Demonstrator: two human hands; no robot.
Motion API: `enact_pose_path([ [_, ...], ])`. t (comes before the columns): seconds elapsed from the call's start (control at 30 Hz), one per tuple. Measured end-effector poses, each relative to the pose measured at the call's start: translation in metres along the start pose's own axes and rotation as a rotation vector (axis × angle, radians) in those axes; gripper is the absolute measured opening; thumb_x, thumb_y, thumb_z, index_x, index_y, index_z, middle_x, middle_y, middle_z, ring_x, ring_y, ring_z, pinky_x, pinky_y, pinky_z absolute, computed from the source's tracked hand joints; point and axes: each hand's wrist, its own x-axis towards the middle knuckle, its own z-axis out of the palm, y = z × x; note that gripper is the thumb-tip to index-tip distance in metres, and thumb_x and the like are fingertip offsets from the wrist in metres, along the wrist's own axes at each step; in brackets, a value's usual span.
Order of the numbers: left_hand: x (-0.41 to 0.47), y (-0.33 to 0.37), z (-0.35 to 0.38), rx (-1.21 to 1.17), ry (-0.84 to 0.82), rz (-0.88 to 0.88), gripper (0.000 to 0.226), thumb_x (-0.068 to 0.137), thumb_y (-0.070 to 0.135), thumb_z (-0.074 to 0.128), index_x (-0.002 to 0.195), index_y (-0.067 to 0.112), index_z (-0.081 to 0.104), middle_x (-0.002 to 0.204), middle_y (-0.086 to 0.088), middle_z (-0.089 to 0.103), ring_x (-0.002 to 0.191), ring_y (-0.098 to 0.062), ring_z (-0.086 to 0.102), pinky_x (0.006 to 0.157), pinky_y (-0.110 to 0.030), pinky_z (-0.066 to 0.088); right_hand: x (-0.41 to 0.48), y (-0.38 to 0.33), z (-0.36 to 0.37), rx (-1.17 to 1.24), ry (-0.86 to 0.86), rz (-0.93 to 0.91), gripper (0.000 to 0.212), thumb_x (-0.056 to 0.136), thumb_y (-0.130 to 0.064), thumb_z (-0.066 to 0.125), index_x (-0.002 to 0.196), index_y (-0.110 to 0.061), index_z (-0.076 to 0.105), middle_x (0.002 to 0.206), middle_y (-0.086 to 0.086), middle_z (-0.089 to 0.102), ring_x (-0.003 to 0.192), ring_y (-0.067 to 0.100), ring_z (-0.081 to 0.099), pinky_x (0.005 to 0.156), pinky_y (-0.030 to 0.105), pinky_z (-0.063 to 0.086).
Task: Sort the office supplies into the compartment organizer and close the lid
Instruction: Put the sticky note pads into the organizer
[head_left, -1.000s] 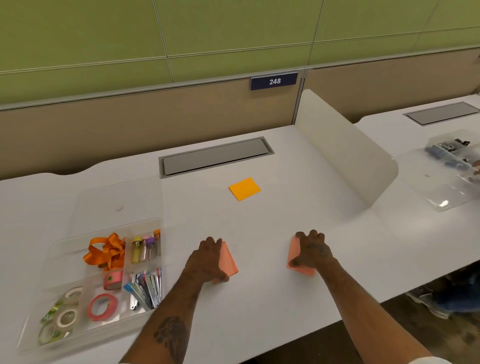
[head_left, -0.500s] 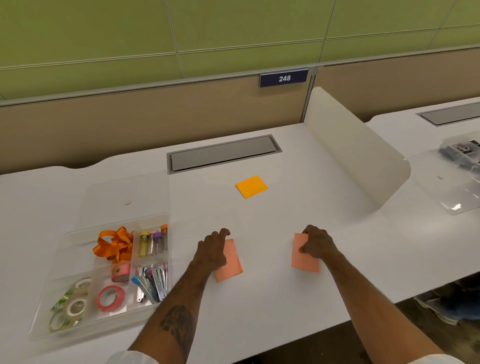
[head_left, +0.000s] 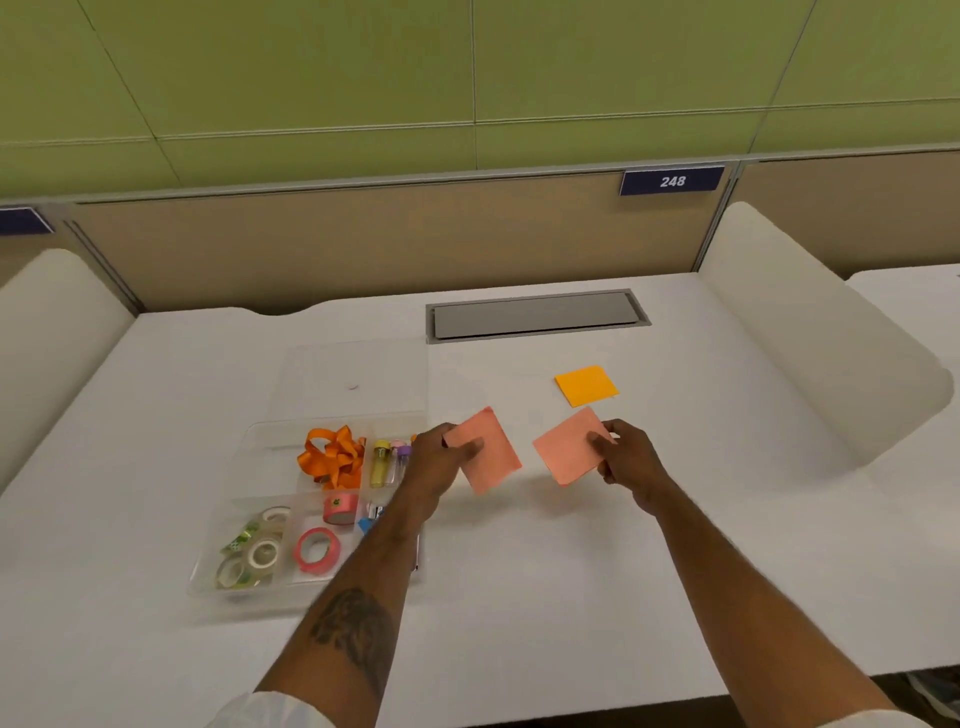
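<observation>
The clear plastic compartment organizer (head_left: 244, 525) sits on the white desk (head_left: 545, 571) at the near left, its transparent lid (head_left: 358, 376) lying open and flat on the far side. Inside it, an orange ribbon (head_left: 332, 457) fills a far compartment, with small bottles (head_left: 387, 460) just to its right. Rolls of clear and patterned tape (head_left: 252, 553) lie in the near left compartment, a red tape ring (head_left: 316, 550) and a smaller pink roll (head_left: 340, 508) beside them. The left forearm hides part of the near right compartment. The left hand (head_left: 441, 467) pinches one salmon-pink square sticky-note pad (head_left: 485, 449) just right of the organizer, lifted off the desk. The right hand (head_left: 631, 457) pinches a second salmon-pink pad (head_left: 569, 447), also raised; the two pads are near each other but apart. An orange sticky-note pad (head_left: 586, 385) lies flat on the desk beyond them.
</observation>
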Motion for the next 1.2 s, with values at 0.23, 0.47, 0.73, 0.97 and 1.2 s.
enact_pose_path([
  [0.23, 0.002, -0.003, -0.105, -0.305, 0.145, -0.048, 0.037, 0.090, 0.038, 0.066, 0.116, 0.011, 0.065, 0.106, -0.007, 0.072, 0.095, -0.027, 0.069, 0.079, -0.043, 0.060, -0.010, -0.049, 0.100, 0.060, -0.111, -0.123, 0.029, 0.098, -0.010, 0.049, 0.126, -0.013, 0.058, 0.084, 0.010, 0.061, 0.064, 0.020, 0.056, 0.063, 0.035, 0.050],
  [0.47, 0.005, -0.017, -0.237, -0.292, 0.307, -0.014, 0.035, 0.099, 0.044, 0.049, 0.122, 0.018, 0.051, 0.129, -0.011, 0.058, 0.116, -0.031, 0.058, 0.101, -0.054, 0.047, -0.024, -0.090, 0.223, -0.048, -0.065, -0.196, 0.024, 0.095, -0.015, 0.055, 0.115, -0.010, 0.066, 0.086, 0.008, 0.066, 0.070, 0.017, 0.057, 0.057, 0.027, 0.045],
  [0.73, 0.001, -0.042, -0.331, -0.308, 0.336, -0.009, 0.028, 0.097, 0.046, 0.052, 0.112, 0.022, 0.055, 0.122, -0.008, 0.062, 0.113, -0.029, 0.061, 0.100, -0.052, 0.049, -0.033, -0.122, 0.343, -0.253, -0.138, -0.345, 0.022, 0.098, -0.017, 0.050, 0.112, -0.017, 0.067, 0.086, 0.000, 0.066, 0.059, 0.008, 0.060, 0.054, 0.019, 0.045],
  [0.97, 0.002, -0.055, -0.361, -0.294, 0.336, -0.021, 0.035, 0.097, 0.046, 0.051, 0.120, 0.020, 0.054, 0.125, -0.006, 0.061, 0.113, -0.027, 0.060, 0.101, -0.050, 0.049, -0.029, -0.123, 0.396, -0.428, -0.214, -0.414, 0.025, 0.095, -0.007, 0.050, 0.109, -0.013, 0.069, 0.098, 0.008, 0.070, 0.063, 0.016, 0.063, 0.065, 0.029, 0.053],
  [1.2, 0.004, -0.064, -0.372, -0.267, 0.316, -0.024, 0.026, 0.099, 0.041, 0.051, 0.117, 0.022, 0.057, 0.119, -0.004, 0.065, 0.110, -0.026, 0.062, 0.098, -0.049, 0.051, -0.023, -0.112, 0.419, -0.765, -0.328, -0.472, 0.026, 0.092, -0.012, 0.054, 0.112, -0.014, 0.071, 0.115, 0.008, 0.069, 0.102, 0.024, 0.064, 0.090, 0.033, 0.051],
])
